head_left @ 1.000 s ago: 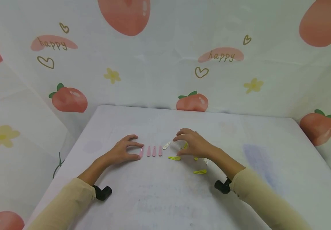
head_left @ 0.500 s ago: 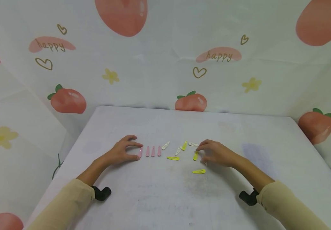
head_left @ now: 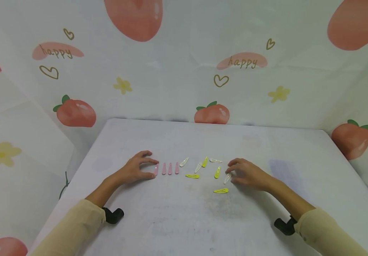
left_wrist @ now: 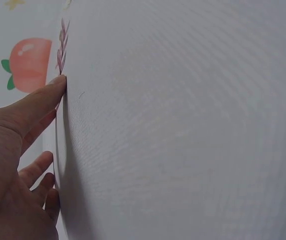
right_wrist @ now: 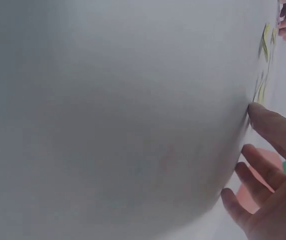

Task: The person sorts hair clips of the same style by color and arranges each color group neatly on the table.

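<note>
My left hand [head_left: 136,168] rests at the left end of a row of pink hair clips. Its thumb and index finger hold the outermost pink hair clip [head_left: 156,169] by its two ends. Three more pink clips [head_left: 170,168] stand side by side to its right. On the right, my right hand [head_left: 249,175] has thumb and index finger on a white hair clip [head_left: 227,179], which lies slanted. In the right wrist view, the thumb [right_wrist: 270,122] meets the table edge-on, and the clip at it is mostly hidden.
Yellow clips lie scattered between the hands: one upright [head_left: 204,162], one sideways [head_left: 192,176], one nearest me [head_left: 220,191]. Other white clips [head_left: 184,162] lie among them. The white tabletop [head_left: 171,220] ends at a peach-printed curtain [head_left: 171,78].
My right hand has moved right from above the scattered clips to the rightmost white clip, which is now turned to a different slant. My left hand stays on its pink clip.
</note>
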{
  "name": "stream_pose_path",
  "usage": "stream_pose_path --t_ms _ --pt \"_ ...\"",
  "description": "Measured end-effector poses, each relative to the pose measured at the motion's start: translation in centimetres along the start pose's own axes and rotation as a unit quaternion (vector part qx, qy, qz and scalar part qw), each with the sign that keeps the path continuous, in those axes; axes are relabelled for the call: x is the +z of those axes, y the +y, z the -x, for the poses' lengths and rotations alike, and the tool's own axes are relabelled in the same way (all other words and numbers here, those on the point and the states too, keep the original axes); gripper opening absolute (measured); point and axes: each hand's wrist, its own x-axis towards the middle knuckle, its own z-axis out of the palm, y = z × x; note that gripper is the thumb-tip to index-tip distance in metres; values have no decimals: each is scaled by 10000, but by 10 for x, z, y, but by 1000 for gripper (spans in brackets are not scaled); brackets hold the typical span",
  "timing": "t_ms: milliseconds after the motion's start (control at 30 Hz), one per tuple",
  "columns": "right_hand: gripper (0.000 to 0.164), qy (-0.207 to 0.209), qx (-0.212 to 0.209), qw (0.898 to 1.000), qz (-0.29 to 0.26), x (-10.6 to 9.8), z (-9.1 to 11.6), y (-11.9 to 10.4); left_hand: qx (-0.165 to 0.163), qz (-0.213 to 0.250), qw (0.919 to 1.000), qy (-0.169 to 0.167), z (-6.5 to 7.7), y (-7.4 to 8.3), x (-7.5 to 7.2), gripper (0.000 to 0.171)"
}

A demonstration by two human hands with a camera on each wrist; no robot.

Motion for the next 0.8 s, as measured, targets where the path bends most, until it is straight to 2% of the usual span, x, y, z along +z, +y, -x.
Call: stream_pose_path --t_ms 100,300,600,800 --pt "26 144 -86 9999 23 1 7 0 -10 -17 10000 -18 0 1 0 44" --pt "23 203 81 9998 -37 3 16 -2 80 -110 9999 -47 -1 3 -2 45" --pt "20 309 118 9992 -203 6 19 -6 180 -249 9994 -147 -4 4 -6 45" --pt "40 160 -77 9995 -243 1 11 0 227 -489 9982 -269 -7 6 -8 44"
